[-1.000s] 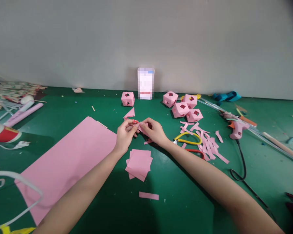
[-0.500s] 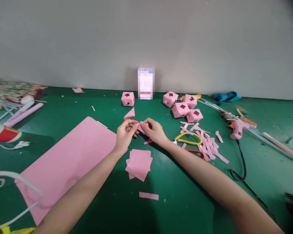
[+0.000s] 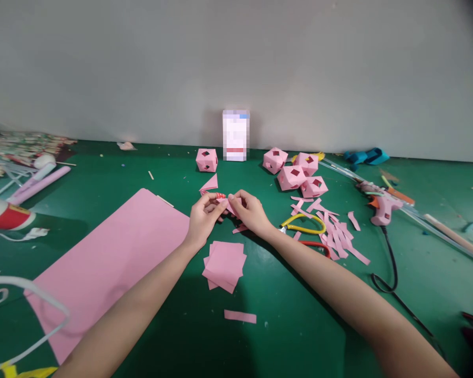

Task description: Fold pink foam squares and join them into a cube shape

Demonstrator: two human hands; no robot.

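Observation:
Between my two hands is a small piece of pink paper, partly hidden by the fingers. My left hand pinches its left side, with something red and patterned wrapped round a fingertip. My right hand pinches the paper's right side with thumb and finger. Just beyond them lies a folded pink triangle. A stack of pink paper squares lies nearer to me, and a pink strip is below that.
A large pink sheet lies left. Folded pink paper shapes and scissors with yellow and red handles are right, beside paper scraps. A glue gun trails a black cord. A blurred bright screen stands against the wall.
My fingers have shifted slightly on the pink paper, and less of it shows between them. Everything else on the table stays as it was.

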